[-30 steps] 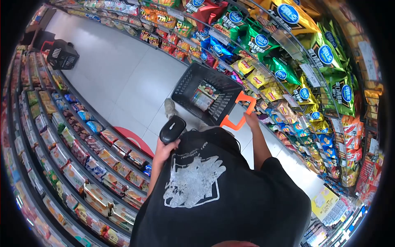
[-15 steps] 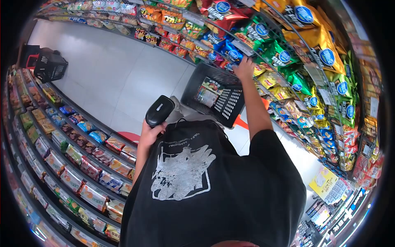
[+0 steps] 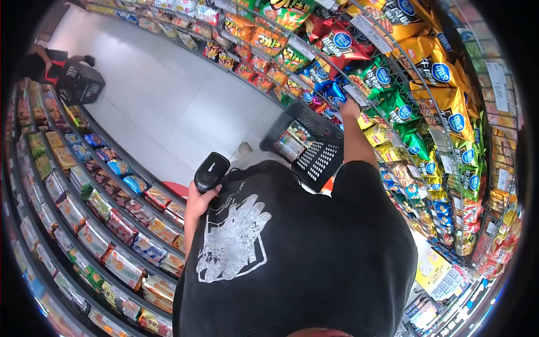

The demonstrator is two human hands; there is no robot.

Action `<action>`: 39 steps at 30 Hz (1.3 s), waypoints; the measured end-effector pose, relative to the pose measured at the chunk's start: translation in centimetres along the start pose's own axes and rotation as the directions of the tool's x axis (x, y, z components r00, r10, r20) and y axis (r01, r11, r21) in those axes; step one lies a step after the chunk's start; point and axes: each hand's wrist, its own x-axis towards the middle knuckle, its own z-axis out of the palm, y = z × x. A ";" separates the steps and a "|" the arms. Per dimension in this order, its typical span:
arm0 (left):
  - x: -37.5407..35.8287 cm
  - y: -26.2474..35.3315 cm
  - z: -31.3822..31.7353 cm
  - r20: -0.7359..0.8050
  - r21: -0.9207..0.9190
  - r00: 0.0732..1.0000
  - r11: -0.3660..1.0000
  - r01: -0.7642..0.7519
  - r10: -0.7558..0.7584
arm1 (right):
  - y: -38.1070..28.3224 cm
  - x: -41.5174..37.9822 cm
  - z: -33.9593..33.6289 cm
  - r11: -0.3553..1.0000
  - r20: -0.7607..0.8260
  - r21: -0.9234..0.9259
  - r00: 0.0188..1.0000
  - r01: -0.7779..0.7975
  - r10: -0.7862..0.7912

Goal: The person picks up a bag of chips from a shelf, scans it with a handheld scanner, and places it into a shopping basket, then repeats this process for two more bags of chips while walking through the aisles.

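Observation:
My left hand (image 3: 201, 201) is wrapped round a black handheld device (image 3: 212, 172) with a rounded top, held in front of my shirt. On the other side, my right hand (image 3: 350, 108) reaches to the snack shelf, at the price rail beside a shiny blue bag (image 3: 334, 94). Its fingertips are too small and partly hidden to tell whether they grip the bag. A dark shopping basket (image 3: 331, 163) stands below that hand, with a few packaged items (image 3: 295, 140) inside.
Snack bags in green (image 3: 401, 112), gold (image 3: 441, 70) and red (image 3: 339, 45) fill the right shelves. Packaged goods (image 3: 126, 267) line the shelves at left. At the upper left, a person's arm (image 3: 39, 56) is beside another dark basket (image 3: 80, 83). Pale floor (image 3: 174, 106) runs between the shelves.
The view has shifted. My right hand is still at the shelf, now lower beside the blue bag. Another person's arm now shows by the far basket. My left hand still holds the device.

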 end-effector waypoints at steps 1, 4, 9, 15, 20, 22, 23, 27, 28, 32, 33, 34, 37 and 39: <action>0.4 0.1 0.0 0.016 0.000 1.000 1.000 -0.005 0.005 | -0.1 -0.9 -0.7 0.999 -0.021 0.019 0.999 0.037 -0.037; 0.9 -0.2 1.3 0.089 0.005 0.996 1.000 -0.005 0.004 | 1.5 -4.0 -2.4 0.996 -0.064 0.031 0.994 0.087 -0.085; 1.2 0.4 6.1 0.230 0.042 0.969 0.996 0.083 -0.090 | 5.5 -6.8 -2.5 0.990 -0.093 0.076 0.989 0.121 -0.114; 1.2 0.7 11.2 0.439 0.210 0.889 0.977 0.039 -0.130 | 8.5 -13.8 -5.4 0.860 -0.431 0.022 0.781 0.509 -0.452; 0.0 0.6 13.7 0.440 0.173 0.896 0.985 -0.030 -0.050 | 10.3 -22.6 -10.3 0.830 -0.526 0.259 0.793 0.494 -0.307; 0.3 0.4 14.7 0.419 0.155 0.902 0.987 0.042 -0.105 | 11.3 -25.4 -13.1 0.780 -0.573 0.365 0.783 0.508 -0.242; 0.5 0.0 14.7 0.447 0.093 0.889 0.994 0.062 -0.098 | 11.6 -26.7 -14.9 0.754 -0.610 0.365 0.752 0.546 -0.249; 1.5 2.8 19.3 0.557 -0.101 0.830 0.990 0.103 -0.029 | 13.4 -30.3 -21.4 0.661 -0.715 0.379 0.659 0.647 -0.234; 2.2 2.8 20.5 0.576 -0.040 0.817 0.997 0.065 -0.031 | 13.9 -31.0 -22.5 0.648 -0.732 0.372 0.640 0.664 -0.235; 3.6 3.9 26.6 0.635 0.139 0.770 0.990 -0.036 -0.061 | 15.0 -33.9 -26.1 0.566 -0.827 0.333 0.522 0.754 -0.210; 3.8 3.6 27.9 0.660 0.110 0.751 0.989 -0.098 0.001 | 15.2 -34.6 -26.4 0.543 -0.850 0.314 0.485 0.778 -0.203; 3.7 3.5 29.3 0.685 0.079 0.726 0.984 -0.158 0.062 | 15.3 -35.1 -26.3 0.476 -0.892 0.309 0.425 0.823 -0.156; 0.5 4.3 33.5 0.751 -0.060 0.658 0.998 -0.019 0.058 | 15.7 -36.6 -26.8 0.282 -0.926 0.374 0.370 0.883 0.068; -1.5 4.3 35.1 0.833 -0.066 0.550 0.980 0.190 -0.051 | 15.3 -35.8 -24.8 0.146 -0.862 0.428 0.354 0.892 0.364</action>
